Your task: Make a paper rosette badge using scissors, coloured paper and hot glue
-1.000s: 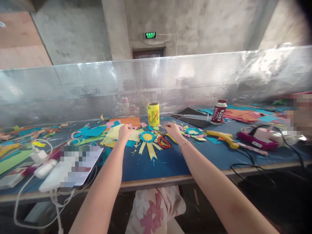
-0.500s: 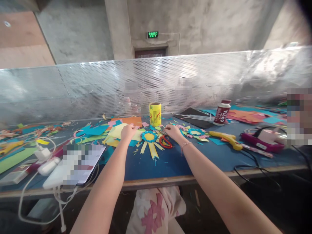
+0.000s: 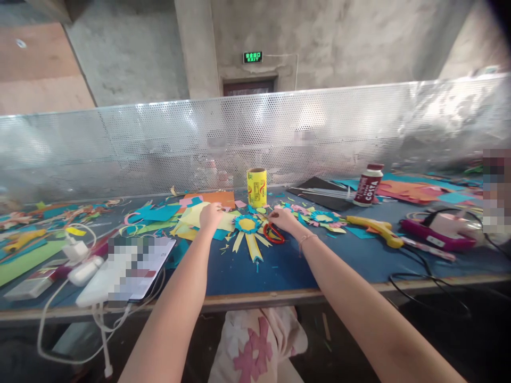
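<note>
A paper rosette (image 3: 246, 224) with a yellow centre, a blue pleated rim and yellow ribbon tails lies on the blue table between my hands. My left hand (image 3: 211, 217) is to its left, over pale yellow paper (image 3: 191, 217), fingers pinched together; what they hold is too small to make out. To the rosette's right my right hand (image 3: 282, 219) has its fingers closed beside the red-handled scissors (image 3: 273, 234), near the blade end. Whether it grips the blades or a small scrap cannot be made out. Behind the rosette a yellow printed tube (image 3: 256, 187) stands upright.
Another blue and yellow rosette (image 3: 322, 217) lies to the right. Beyond it are a yellow glue gun (image 3: 375, 229), a dark red bottle (image 3: 368, 185) and a purple power strip (image 3: 435, 234). Left are a phone (image 3: 147, 268) and white cables. Coloured paper scraps surround everything; a perforated metal screen (image 3: 159, 143) stands behind.
The view has shifted slightly, so everything sits a little further right. My hands stay almost in place beside the rosette, with only small finger movements.
</note>
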`<state>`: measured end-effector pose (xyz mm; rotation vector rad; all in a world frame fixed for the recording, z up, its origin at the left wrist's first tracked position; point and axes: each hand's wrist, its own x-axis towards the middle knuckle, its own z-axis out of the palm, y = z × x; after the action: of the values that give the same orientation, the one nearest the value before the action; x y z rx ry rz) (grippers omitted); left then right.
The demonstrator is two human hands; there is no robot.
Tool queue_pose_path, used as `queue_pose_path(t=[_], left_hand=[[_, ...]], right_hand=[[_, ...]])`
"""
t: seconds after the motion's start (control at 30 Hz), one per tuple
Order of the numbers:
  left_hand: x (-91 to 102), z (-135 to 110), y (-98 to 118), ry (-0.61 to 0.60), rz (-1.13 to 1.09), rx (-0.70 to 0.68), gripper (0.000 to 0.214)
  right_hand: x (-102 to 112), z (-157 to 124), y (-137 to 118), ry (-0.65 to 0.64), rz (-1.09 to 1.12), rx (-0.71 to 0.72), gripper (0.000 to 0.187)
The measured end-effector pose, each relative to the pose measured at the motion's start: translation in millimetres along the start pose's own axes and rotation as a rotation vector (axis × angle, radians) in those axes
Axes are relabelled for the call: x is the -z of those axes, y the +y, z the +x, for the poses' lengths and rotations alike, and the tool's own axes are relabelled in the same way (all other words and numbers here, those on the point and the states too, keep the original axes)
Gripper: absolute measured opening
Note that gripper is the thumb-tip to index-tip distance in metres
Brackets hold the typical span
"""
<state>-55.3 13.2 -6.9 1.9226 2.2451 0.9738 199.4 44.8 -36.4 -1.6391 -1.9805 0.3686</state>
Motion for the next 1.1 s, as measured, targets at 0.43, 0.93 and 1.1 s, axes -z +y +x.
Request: queue_pose_path(t=[0.43, 0.93, 1.1], left_hand=[[-2.8, -0.6, -7.2, -0.050, 0.080, 0.336, 0.076], [2.2, 5.2, -6.2, 0.349, -0.285, 0.017, 0.006], [2.7, 5.2, -5.2, 0.358, -0.327, 0.007, 0.003]], right_hand=[[9.0, -9.1, -1.5, -0.073, -0.347, -0.133, 0.060], [14.9, -15.3, -14.2, -0.162, -0.328, -0.179, 0.062], [17.0, -16.6, -16.1, -0.178, -0.315, -0.165, 0.058]])
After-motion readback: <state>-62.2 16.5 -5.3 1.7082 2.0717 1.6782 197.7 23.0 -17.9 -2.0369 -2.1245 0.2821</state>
